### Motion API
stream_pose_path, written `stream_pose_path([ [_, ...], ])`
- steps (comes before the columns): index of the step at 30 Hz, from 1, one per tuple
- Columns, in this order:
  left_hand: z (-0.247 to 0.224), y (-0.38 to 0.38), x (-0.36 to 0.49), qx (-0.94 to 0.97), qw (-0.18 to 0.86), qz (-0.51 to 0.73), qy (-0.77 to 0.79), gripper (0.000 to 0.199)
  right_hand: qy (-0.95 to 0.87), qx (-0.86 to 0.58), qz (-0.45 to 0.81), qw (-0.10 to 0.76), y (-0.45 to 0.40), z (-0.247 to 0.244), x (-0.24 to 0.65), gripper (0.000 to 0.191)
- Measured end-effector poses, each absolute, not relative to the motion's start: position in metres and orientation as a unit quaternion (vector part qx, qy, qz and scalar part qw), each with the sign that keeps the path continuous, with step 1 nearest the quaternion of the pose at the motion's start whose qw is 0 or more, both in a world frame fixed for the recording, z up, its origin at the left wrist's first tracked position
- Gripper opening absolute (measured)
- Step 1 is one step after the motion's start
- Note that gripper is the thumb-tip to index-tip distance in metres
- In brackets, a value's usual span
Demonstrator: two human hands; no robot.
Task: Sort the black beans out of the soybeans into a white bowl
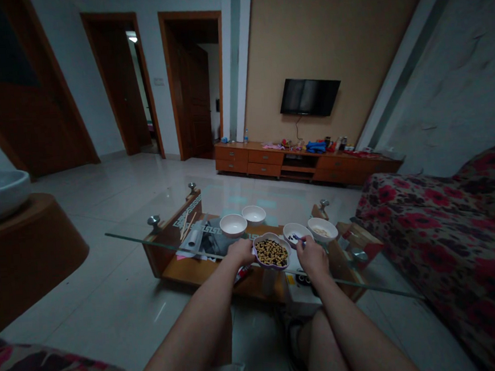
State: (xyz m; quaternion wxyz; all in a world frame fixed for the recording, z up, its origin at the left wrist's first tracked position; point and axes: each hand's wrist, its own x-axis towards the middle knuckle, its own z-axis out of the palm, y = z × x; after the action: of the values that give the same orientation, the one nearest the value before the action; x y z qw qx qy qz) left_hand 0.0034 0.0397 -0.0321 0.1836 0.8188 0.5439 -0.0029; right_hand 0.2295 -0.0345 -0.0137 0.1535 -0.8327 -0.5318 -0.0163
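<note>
My left hand (pixel 241 252) grips the left rim of a scalloped bowl (pixel 272 251) filled with yellowish and dark beans, at the near edge of the glass table. My right hand (pixel 312 256) pinches a small bluish utensil (pixel 298 238), its tip over a white bowl (pixel 292 228) that holds a few dark pieces. Just right of that one, another white bowl (pixel 322 229) contains pale pieces. Two more white bowls, one nearer (pixel 233 225) and one farther (pixel 254 214), stand beyond my left hand with nothing visible inside.
The glass table (pixel 161 242) has metal knobs and a lower wooden shelf with papers and sticks. A flowered sofa (pixel 444 233) stands at the right, a cardboard box (pixel 361 239) beside it. A cluttered low cabinet (pixel 262 160) is at the back under a television (pixel 310 96).
</note>
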Motion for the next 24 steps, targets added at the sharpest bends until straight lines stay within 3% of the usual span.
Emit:
stream_pose_path([
  [9, -0.035, 0.041, 0.004, 0.815, 0.181, -0.013, 0.55, 0.042, -0.639, -0.75, 0.069, 0.158, -0.032, -0.021, 0.223, 0.023],
  [24, -0.036, 0.042, 0.003, 0.82, 0.187, -0.005, 0.54, 0.044, -0.649, -0.749, 0.076, 0.105, -0.032, -0.021, 0.207, 0.024],
])
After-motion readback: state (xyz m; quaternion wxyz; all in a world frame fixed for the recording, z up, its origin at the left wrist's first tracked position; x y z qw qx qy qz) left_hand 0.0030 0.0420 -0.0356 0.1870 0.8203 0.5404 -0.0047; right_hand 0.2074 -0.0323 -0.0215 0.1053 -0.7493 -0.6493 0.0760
